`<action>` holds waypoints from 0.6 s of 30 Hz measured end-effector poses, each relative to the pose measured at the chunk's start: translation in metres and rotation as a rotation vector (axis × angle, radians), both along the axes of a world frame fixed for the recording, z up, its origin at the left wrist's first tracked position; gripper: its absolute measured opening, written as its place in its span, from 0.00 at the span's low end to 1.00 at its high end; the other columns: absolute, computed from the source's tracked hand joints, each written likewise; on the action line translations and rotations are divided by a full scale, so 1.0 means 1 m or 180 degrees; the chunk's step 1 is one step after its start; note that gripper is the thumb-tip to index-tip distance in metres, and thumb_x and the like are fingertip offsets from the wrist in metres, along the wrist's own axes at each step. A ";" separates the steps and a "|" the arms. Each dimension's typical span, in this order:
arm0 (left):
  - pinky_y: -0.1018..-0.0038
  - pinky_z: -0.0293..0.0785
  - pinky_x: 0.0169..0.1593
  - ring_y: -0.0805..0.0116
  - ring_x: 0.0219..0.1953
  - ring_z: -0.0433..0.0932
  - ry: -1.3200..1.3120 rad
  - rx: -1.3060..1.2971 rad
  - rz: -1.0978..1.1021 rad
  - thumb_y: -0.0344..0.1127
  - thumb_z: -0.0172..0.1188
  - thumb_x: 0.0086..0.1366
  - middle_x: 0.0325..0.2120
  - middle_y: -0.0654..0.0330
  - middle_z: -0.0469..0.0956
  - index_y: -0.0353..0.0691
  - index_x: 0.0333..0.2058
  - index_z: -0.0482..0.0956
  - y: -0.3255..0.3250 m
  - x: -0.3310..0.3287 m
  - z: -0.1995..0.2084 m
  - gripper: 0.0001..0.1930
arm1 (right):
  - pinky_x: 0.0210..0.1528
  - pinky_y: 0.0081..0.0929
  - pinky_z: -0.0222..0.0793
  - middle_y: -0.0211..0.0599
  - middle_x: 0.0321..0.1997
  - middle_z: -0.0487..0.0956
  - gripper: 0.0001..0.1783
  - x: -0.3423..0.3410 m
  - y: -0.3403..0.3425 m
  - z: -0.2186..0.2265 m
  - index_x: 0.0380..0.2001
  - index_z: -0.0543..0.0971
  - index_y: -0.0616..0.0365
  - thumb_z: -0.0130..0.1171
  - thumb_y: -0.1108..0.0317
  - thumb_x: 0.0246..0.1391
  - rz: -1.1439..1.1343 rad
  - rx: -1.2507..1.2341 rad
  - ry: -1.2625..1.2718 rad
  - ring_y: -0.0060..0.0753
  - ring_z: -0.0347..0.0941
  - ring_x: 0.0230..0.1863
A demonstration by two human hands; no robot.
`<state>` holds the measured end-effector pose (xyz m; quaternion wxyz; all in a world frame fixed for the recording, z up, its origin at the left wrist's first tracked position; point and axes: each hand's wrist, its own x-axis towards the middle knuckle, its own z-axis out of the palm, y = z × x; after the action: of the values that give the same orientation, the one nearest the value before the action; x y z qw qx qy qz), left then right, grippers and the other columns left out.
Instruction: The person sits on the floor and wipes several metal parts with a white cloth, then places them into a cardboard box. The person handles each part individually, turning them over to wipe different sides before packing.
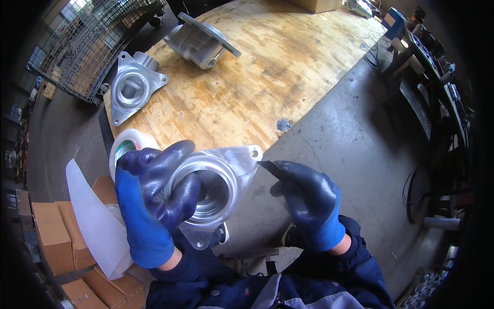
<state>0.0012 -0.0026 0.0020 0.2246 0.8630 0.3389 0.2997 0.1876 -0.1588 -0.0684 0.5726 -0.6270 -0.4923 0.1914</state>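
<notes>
My left hand (154, 188), in a blue glove with a dark coated palm, grips a machined metal flange housing (234, 159) over the table's near edge. Its thumb reaches into the round bore, and the fingers lie along the rim. At the flange's right corner, next to a small hole, is the tip of a thin dark flat piece (270, 168). My right hand (310, 198), gloved alike, pinches that piece between thumb and fingers. Whether it is abrasive paper or a blade I cannot tell. Behind my left hand stands a white roll (146, 140), partly hidden.
On the plywood table (247, 77) lie a similar flange housing (132, 88) and a larger metal casting (198, 44). A white sheet (92, 216) hangs at the left above cardboard boxes (54, 232). A wire cage (92, 46) stands far left, a cluttered bench (427, 77) at right.
</notes>
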 end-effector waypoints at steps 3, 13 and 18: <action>0.65 0.70 0.51 0.62 0.42 0.74 0.0160 0.0298 -0.0021 0.37 0.67 0.51 0.38 0.58 0.76 0.39 0.46 0.84 0.003 -0.001 -0.002 0.21 | 0.36 0.28 0.79 0.47 0.39 0.84 0.19 -0.002 0.000 0.000 0.48 0.77 0.67 0.51 0.88 0.53 -0.0067 -0.0042 0.0042 0.35 0.83 0.33; 0.65 0.71 0.47 0.60 0.38 0.73 0.0217 0.0614 -0.0029 0.32 0.69 0.45 0.34 0.58 0.74 0.40 0.44 0.85 0.004 0.001 -0.002 0.22 | 0.36 0.27 0.78 0.48 0.43 0.84 0.23 -0.004 -0.003 0.001 0.50 0.76 0.68 0.53 0.89 0.48 -0.0273 -0.0281 -0.0400 0.33 0.82 0.31; 0.64 0.71 0.48 0.60 0.39 0.73 0.0286 0.0757 -0.0067 0.33 0.69 0.45 0.35 0.58 0.76 0.41 0.44 0.85 0.006 0.000 -0.003 0.22 | 0.35 0.27 0.78 0.49 0.47 0.82 0.21 -0.001 -0.004 -0.006 0.49 0.77 0.68 0.53 0.89 0.51 -0.0555 0.0079 -0.0152 0.32 0.81 0.32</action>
<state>0.0016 0.0030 -0.0013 0.1085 0.8997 0.3016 0.2964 0.1870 -0.1626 -0.0739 0.5829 -0.6648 -0.4516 0.1198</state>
